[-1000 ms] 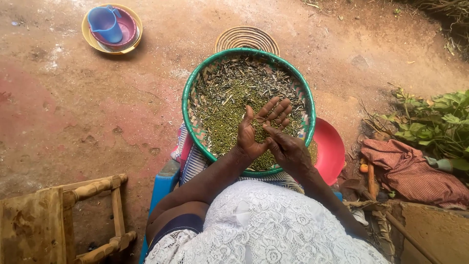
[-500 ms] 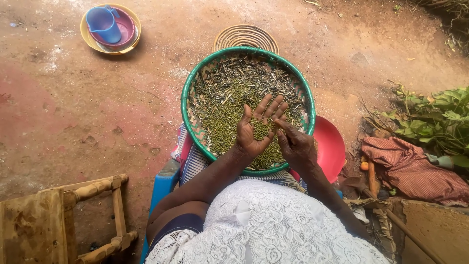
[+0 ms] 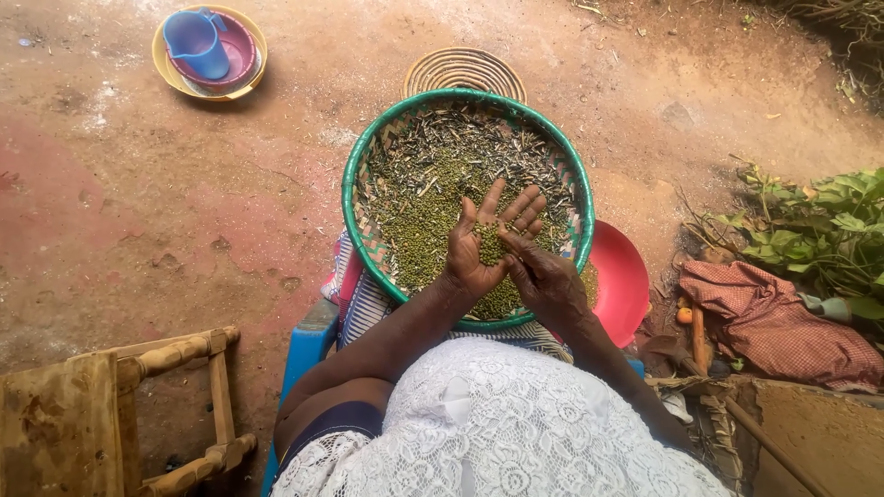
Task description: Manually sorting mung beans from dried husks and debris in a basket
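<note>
While the basket (image 3: pixel 361 147) sat where it had been a second before, on the person's lap with its green rim toward the camera, the hands had changed a little. The left hand (image 3: pixel 483 244) had stayed palm up over the beans (image 3: pixel 428 212), fingers spread and loose, a small heap of green beans lying in the palm. The right hand (image 3: pixel 543 281), which earlier rested beside it with its fingers farther up the left fingers, had drawn in so that its fingertips met the heap in the left palm; whether they pinched any beans could not be told.

Much was hidden: the white lace top (image 3: pixel 497 423) covered the lap and the basket's near edge, the red bowl (image 3: pixel 622 281) showed only its right half behind the basket and arm, and the coiled mat (image 3: pixel 460 69) lay partly under the far rim. Dry pods and stalks mixed with the beans were too small to sort out.

All of it stood on bare reddish earth outdoors, with a wooden stool (image 3: pixel 110 414) at the lower left, a blue jug (image 3: pixel 195 41) in stacked bowls at the upper left, and a cloth (image 3: pixel 783 322) by leafy plants (image 3: pixel 829 230) on the right.
</note>
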